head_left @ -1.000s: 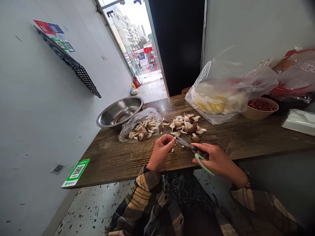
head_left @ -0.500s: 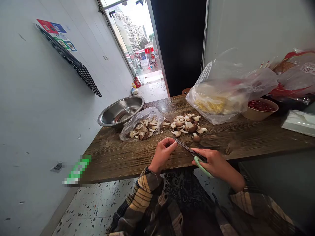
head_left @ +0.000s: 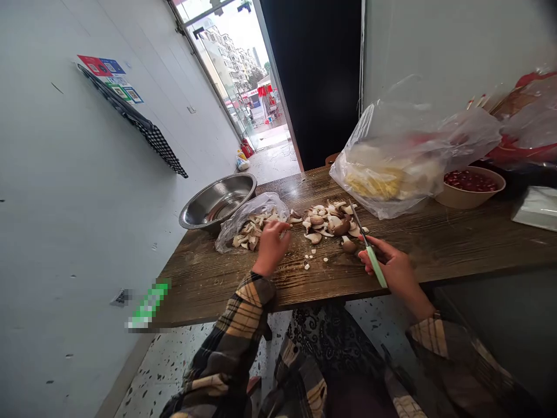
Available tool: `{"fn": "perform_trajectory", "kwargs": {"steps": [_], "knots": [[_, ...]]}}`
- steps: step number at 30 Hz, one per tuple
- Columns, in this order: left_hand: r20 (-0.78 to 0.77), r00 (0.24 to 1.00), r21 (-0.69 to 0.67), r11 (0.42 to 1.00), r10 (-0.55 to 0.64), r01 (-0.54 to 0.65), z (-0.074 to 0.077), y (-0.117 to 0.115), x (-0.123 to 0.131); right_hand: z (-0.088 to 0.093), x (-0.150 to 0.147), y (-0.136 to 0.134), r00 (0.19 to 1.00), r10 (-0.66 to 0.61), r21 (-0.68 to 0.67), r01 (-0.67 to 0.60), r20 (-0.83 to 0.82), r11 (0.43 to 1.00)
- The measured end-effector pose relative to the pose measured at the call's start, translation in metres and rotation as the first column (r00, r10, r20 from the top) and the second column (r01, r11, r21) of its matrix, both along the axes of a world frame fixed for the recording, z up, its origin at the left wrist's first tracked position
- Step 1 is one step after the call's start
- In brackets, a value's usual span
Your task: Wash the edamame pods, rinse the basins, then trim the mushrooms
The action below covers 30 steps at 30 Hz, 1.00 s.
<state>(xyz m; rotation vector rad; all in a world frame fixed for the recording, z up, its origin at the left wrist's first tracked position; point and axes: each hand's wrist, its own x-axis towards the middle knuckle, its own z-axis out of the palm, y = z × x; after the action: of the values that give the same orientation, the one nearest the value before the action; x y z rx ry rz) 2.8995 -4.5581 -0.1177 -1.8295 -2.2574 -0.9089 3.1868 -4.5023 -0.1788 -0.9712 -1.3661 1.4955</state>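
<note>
My left hand [head_left: 272, 249] is at the near right side of a clear plastic bag [head_left: 228, 232], over cut mushroom pieces [head_left: 249, 233] in it. Its fingers are bent and a little apart, and I see nothing between them. My right hand [head_left: 391, 264] is wrapped round the pale green handle of a pair of scissors [head_left: 369, 251]. The dark blades point up and away, beside a pile of brown-capped mushrooms [head_left: 335, 223]. Several small white stem bits [head_left: 307, 266] lie on the wooden table [head_left: 209, 284] between my hands.
Behind the mushroom bag stands a steel basin [head_left: 191, 217]. To the right are a plastic bag with yellow contents [head_left: 374, 180], a paper bowl of dark red pieces [head_left: 463, 200] and a white packet [head_left: 537, 209]. A wall [head_left: 108, 191] runs along the left.
My left hand has moved left and away from the scissors to the mushroom bag. My right hand has swung the scissors upward and to the right. White stem bits now show on the table.
</note>
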Motion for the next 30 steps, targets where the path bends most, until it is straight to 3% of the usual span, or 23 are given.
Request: {"fn": "perform_trajectory", "kwargs": {"steps": [3,6,10,14,17,19,21,23,24,26,28,30], "knots": [[-0.055,0.985,-0.109,0.982,-0.163,0.156,-0.018,0.014,0.033,0.003,0.004,-0.001,0.996,0.016,-0.051,-0.02,-0.083,0.999],[-0.157,0.975,-0.17,0.977,-0.158,0.131,-0.03,0.024,0.05,0.005,0.009,-0.001,0.992,0.028,-0.081,-0.038,-0.121,0.996],[-0.165,0.979,-0.211,0.974,-0.12,0.083,-0.035,0.029,0.049,0.006,0.01,-0.002,0.991,0.032,-0.08,-0.043,-0.128,0.996],[-0.001,0.992,-0.162,0.979,-0.124,0.122,-0.036,0.026,0.043,0.006,0.009,-0.002,0.991,0.044,-0.064,-0.052,-0.124,0.997],[0.312,0.945,-0.027,0.994,-0.093,0.107,-0.033,0.019,0.041,0.007,0.008,-0.002,0.991,0.031,-0.065,-0.04,-0.133,0.997],[0.625,0.776,0.042,0.996,-0.083,0.073,-0.028,0.012,0.04,0.008,0.008,-0.003,0.991,0.027,-0.063,-0.036,-0.133,0.997],[0.891,0.442,0.076,0.994,-0.101,0.074,-0.022,0.004,0.039,0.009,0.007,-0.003,0.992,0.018,-0.053,-0.025,-0.127,0.998],[0.988,0.094,0.11,0.988,-0.121,0.112,-0.016,-0.005,0.039,0.01,0.006,-0.003,0.994,0.007,-0.041,-0.012,-0.113,0.999],[0.991,-0.025,0.13,0.983,-0.128,0.129,-0.013,-0.009,0.04,0.009,0.006,-0.003,0.994,0.006,-0.036,-0.01,-0.105,0.999],[0.981,-0.135,0.16,0.976,-0.141,0.149,-0.008,-0.016,0.043,0.007,0.005,-0.003,0.996,0.008,-0.03,-0.011,-0.089,0.999],[0.978,-0.127,0.184,0.971,-0.165,0.154,-0.006,-0.022,0.048,0.005,0.004,-0.003,0.997,0.005,-0.028,-0.007,-0.073,1.0],[0.979,-0.062,0.201,0.965,-0.193,0.167,-0.007,-0.025,0.053,0.004,0.002,-0.004,0.999,0.001,-0.024,-0.002,-0.049,1.0]]}}
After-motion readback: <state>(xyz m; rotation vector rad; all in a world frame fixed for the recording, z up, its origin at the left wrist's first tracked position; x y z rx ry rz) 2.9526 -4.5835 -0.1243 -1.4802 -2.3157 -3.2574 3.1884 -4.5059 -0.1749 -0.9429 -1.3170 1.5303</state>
